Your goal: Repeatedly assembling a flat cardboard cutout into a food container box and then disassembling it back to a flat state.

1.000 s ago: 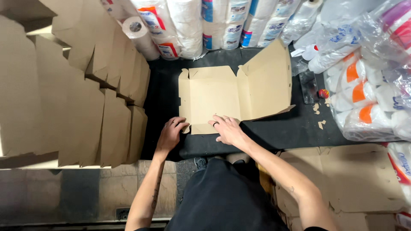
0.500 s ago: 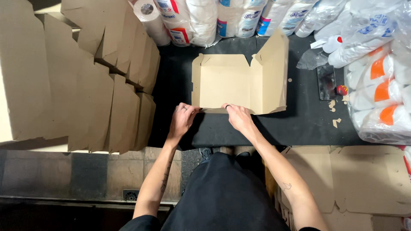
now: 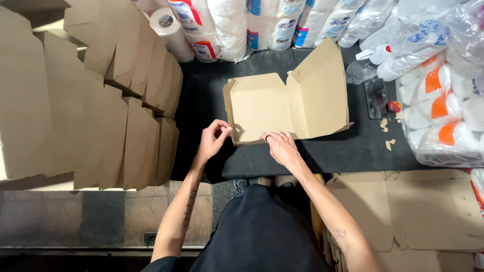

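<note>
Box (image 3: 262,108) half-folded on table (image 3: 201,100); left hand (image 3: 212,141) pinched near-left flap, right hand (image 3: 282,147) pressed near edge; side walls judged next.

Brown cardboard box blank (image 3: 282,108), partly folded, lying just above the middle of the frame on a black surface. Plain, unprinted, creased into panels: flat left panel with a short side flap raised along its left edge, larger right panel tilted up and leaning toward the upper right. Near edge lifted slightly, facing the lower middle of the frame.
</note>
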